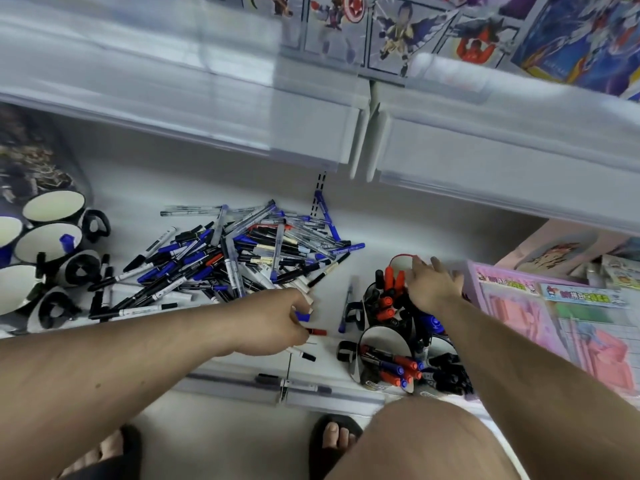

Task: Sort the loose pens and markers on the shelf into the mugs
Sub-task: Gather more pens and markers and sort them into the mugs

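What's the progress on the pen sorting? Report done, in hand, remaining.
Done: the black mugs on the right already hold red, blue and black markers. In hand: the left hand has its grip on several markers; the right hand reaches over the filled mugs. Left: the big loose pile of pens and mostly empty white-lined mugs.

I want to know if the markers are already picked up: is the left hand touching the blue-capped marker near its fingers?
Touching. The head view shows the left hand with fingers curled around the blue-capped marker, whose cap protrudes from the fingertips.
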The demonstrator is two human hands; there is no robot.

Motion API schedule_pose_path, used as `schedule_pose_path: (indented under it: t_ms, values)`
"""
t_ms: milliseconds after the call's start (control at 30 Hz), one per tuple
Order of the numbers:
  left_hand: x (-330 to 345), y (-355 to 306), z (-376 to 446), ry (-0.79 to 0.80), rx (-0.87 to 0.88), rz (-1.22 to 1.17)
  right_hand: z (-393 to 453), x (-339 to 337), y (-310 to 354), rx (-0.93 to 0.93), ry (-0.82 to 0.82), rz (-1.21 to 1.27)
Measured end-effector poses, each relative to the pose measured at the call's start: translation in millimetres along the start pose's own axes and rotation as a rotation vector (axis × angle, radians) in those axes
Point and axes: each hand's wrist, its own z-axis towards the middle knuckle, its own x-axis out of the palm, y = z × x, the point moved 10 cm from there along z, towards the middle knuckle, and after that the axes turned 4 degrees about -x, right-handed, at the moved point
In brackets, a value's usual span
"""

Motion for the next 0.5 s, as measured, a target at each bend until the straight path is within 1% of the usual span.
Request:
schedule_pose_path:
  t_ms: [100, 133, 233, 300, 400, 500]
  values:
    - [-3, 0, 0, -0.004, -0.005, -0.009, -2, 4, 6, -0.019, 0.113, -0.021]
    - [-6, -3, -1, -0.006, 0.003, -0.01, -4, -2, 9, -0.03, 0.11, -0.038]
    - [-21, -11, -8, -0.032, 0.041, 0.006, -14, -39, 33, -0.105, 0.028, -0.055]
    - [-36, -11, -16, -0.056, 0.064, -0.005, -28, -62, 63, -0.208, 0.029, -0.044]
    - [-57, 1, -32, -0.09, 0.07, -0.023, -61, -82, 116, -0.379, 0.136, -0.07]
    - [-68, 20, -49, -0.119, 0.049, 0.008, -82, -79, 166, -0.473, 0.224, -0.071]
